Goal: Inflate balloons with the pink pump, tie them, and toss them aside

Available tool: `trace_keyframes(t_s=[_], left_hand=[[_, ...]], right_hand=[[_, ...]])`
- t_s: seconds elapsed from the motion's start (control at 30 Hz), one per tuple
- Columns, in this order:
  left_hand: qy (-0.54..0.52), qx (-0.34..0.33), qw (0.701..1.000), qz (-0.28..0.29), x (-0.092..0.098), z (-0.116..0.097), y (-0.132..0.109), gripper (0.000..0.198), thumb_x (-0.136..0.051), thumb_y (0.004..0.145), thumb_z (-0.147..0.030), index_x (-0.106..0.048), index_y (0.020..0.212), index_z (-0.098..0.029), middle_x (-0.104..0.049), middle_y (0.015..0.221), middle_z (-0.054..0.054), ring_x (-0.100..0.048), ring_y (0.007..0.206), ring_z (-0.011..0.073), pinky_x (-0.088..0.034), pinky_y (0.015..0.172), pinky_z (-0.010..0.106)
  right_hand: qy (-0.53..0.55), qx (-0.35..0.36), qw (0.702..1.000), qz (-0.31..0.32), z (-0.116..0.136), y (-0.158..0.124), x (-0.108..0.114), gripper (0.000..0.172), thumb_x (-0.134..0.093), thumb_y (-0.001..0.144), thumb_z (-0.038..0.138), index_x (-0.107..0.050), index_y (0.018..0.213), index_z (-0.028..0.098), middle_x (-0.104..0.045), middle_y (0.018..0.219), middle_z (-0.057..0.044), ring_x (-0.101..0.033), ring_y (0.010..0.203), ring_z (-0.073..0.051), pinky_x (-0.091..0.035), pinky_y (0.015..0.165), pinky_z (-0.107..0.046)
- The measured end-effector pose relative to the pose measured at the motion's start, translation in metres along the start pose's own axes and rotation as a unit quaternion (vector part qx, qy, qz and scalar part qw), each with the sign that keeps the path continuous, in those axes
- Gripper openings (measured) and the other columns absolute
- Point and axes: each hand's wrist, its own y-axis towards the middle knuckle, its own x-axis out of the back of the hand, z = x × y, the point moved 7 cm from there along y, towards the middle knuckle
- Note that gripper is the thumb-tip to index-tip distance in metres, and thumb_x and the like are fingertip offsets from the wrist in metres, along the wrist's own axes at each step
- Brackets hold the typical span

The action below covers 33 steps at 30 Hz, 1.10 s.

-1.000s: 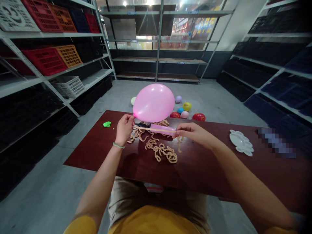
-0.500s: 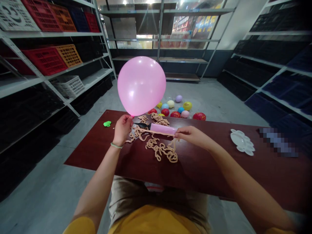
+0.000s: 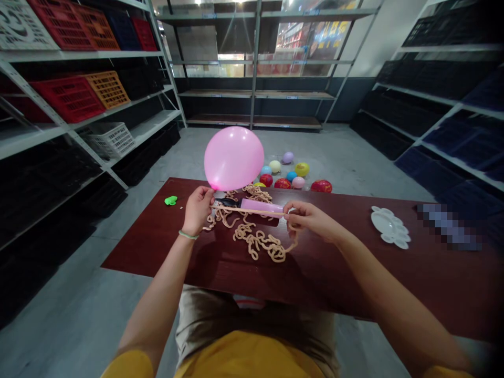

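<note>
A pink inflated balloon (image 3: 233, 158) stands above the brown table, its neck pinched between the fingers of my left hand (image 3: 200, 207). From that hand a beige cord (image 3: 255, 211) runs taut to my right hand (image 3: 309, 219), whose thumb and fingers are closed on it. Behind the cord lies a pink pump (image 3: 260, 207) with a black nozzle pointing left. More of the cord lies in loose loops (image 3: 262, 244) on the table between my hands and behind the pump.
A green deflated balloon (image 3: 170, 200) lies at the table's (image 3: 145, 236) left. On the right are a white palette (image 3: 389, 227) and a blurred flat item (image 3: 449, 227). Several balloons (image 3: 302, 169) rest on the floor beyond. Shelves with crates (image 3: 71, 97) line the sides.
The pink balloon has dropped lower and tilted to the right. My right hand has shifted slightly right along the cord, and the cord looks straighter.
</note>
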Motion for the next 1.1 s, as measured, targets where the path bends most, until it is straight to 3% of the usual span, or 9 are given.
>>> trace_keyframes(t_s=[0.13,0.23,0.4,0.53,0.67,0.77,0.93,1.0,1.1], left_hand=[[0.002,-0.004,1.000,0.003,0.000,0.002,0.001,0.020,-0.061,0.086,-0.036,-0.054,0.078,-0.019,-0.046,0.058,-0.006,-0.031,0.039,0.0050,-0.022,0.036,0.018],[-0.005,-0.005,1.000,0.006,-0.002,0.002,0.001,0.021,-0.061,0.085,-0.037,-0.054,0.079,-0.019,-0.046,0.058,-0.006,-0.031,0.039,0.0049,-0.022,0.036,0.018],[-0.005,-0.002,1.000,0.022,-0.010,0.000,-0.003,0.020,-0.060,0.086,-0.037,-0.052,0.079,-0.020,-0.046,0.056,-0.007,-0.029,0.036,0.0047,-0.021,0.036,0.019],[0.015,-0.015,0.999,0.047,-0.018,-0.003,-0.007,0.021,-0.061,0.086,-0.036,-0.052,0.077,-0.020,-0.048,0.055,-0.006,-0.032,0.037,0.0055,-0.024,0.037,0.019],[0.027,-0.016,0.993,0.114,-0.032,-0.005,-0.013,0.023,-0.060,0.086,-0.039,-0.052,0.076,-0.020,-0.050,0.055,-0.006,-0.034,0.035,0.0057,-0.023,0.036,0.020],[0.041,-0.020,0.989,0.143,-0.042,-0.006,-0.016,0.021,-0.060,0.086,-0.039,-0.054,0.079,-0.020,-0.053,0.057,-0.005,-0.036,0.036,0.0063,-0.025,0.036,0.020],[0.076,-0.045,0.980,0.181,-0.062,-0.015,-0.023,0.022,-0.056,0.089,-0.039,-0.055,0.079,-0.020,-0.058,0.060,-0.004,-0.041,0.038,0.0071,-0.030,0.039,0.019],[0.079,-0.046,0.975,0.202,-0.072,-0.021,-0.030,0.023,-0.055,0.090,-0.040,-0.055,0.079,-0.020,-0.060,0.062,-0.003,-0.044,0.040,0.0076,-0.031,0.039,0.020],[0.078,-0.048,0.969,0.228,-0.087,-0.028,-0.041,0.024,-0.054,0.091,-0.041,-0.055,0.080,-0.020,-0.064,0.066,-0.001,-0.051,0.044,0.0093,-0.036,0.043,0.020]], right_hand=[[-0.021,-0.002,0.999,0.024,0.001,-0.002,0.001,0.033,-0.063,0.085,0.053,-0.047,0.094,0.025,-0.054,0.057,0.008,-0.060,0.051,-0.016,-0.046,0.051,-0.027],[-0.081,0.028,0.996,0.037,0.005,-0.002,0.005,0.027,-0.059,0.088,0.049,-0.049,0.092,0.023,-0.061,0.066,0.004,-0.062,0.062,-0.016,-0.046,0.059,-0.028],[-0.152,0.072,0.986,0.010,0.010,0.002,0.011,0.025,-0.064,0.083,0.045,-0.058,0.082,0.021,-0.069,0.101,-0.005,-0.063,0.095,-0.021,-0.047,0.084,-0.035],[-0.131,0.098,0.986,-0.035,0.023,0.004,0.009,0.025,-0.061,0.085,0.046,-0.057,0.088,0.022,-0.069,0.093,-0.003,-0.063,0.089,-0.020,-0.048,0.081,-0.035],[-0.182,0.170,0.964,-0.093,0.069,-0.001,0.006,0.019,-0.056,0.091,0.041,-0.055,0.092,0.022,-0.060,0.078,0.000,-0.060,0.073,-0.017,-0.047,0.072,-0.033],[-0.194,0.231,0.947,-0.114,0.123,-0.009,0.004,0.015,-0.055,0.093,0.037,-0.057,0.094,0.022,-0.059,0.080,0.000,-0.059,0.069,-0.014,-0.048,0.066,-0.031],[-0.197,0.341,0.909,-0.136,0.222,-0.011,-0.006,0.010,-0.054,0.095,0.026,-0.057,0.089,0.020,-0.054,0.065,0.006,-0.057,0.060,-0.009,-0.049,0.067,-0.027],[-0.175,0.375,0.900,-0.137,0.251,0.000,-0.011,0.010,-0.054,0.096,0.026,-0.054,0.088,0.019,-0.054,0.063,0.006,-0.056,0.055,-0.008,-0.050,0.063,-0.026],[-0.225,0.338,0.902,-0.146,0.269,0.033,-0.018,0.010,-0.056,0.096,0.025,-0.054,0.089,0.018,-0.055,0.065,0.005,-0.058,0.056,-0.009,-0.052,0.062,-0.027]])
